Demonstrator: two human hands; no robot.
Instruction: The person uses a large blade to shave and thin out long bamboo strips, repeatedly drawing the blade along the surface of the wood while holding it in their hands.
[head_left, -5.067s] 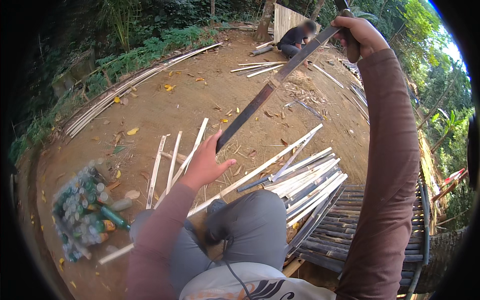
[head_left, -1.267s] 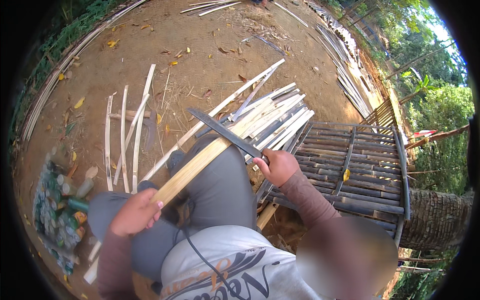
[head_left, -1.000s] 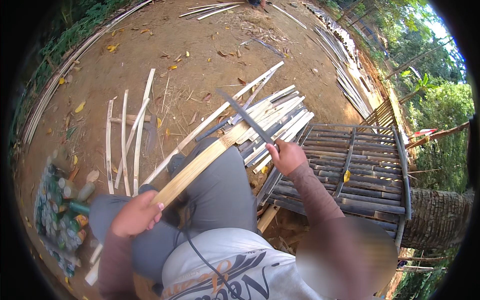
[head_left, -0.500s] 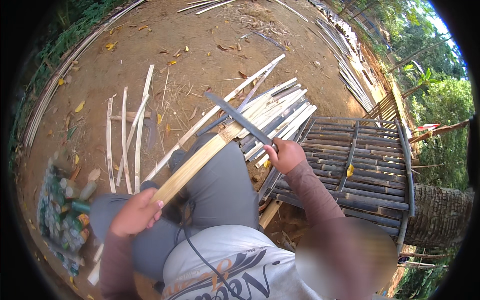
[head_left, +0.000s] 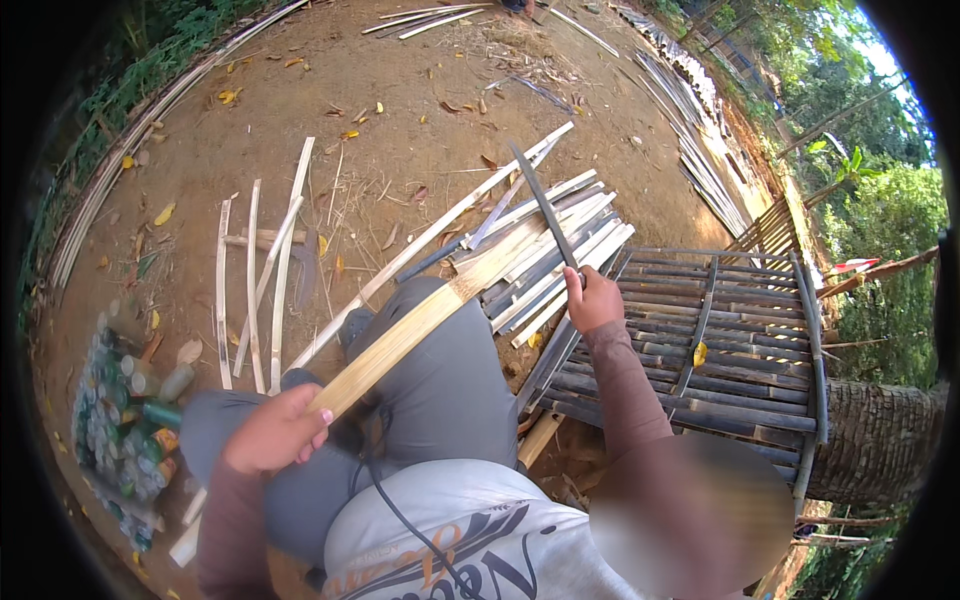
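My left hand (head_left: pixel 278 430) is closed round the near end of a pale split bamboo slat (head_left: pixel 395 350). The slat slants away across my thigh, and its far part reaches over a heap of bamboo strips (head_left: pixel 595 245). In my right hand (head_left: pixel 597 300), fingers wrapped about its handle, is a machete (head_left: pixel 541 198) with a long dark blade. The blade points up and slightly left above the heap. From this view I cannot tell whether it touches the slat.
A low bamboo slatted bench (head_left: pixel 740 345) stands to my right, beside a tree trunk (head_left: pixel 880 440). Loose strips (head_left: pixel 252 290) and a wooden-handled tool with a dark curved blade (head_left: pixel 304 270) lie on the ground at left. Several bottles (head_left: pixel 120 430) are piled at lower left.
My right hand has moved up and to the right. The machete blade, earlier across the slat, has swung to a steeper angle farther right. My left hand and the slat have hardly moved.
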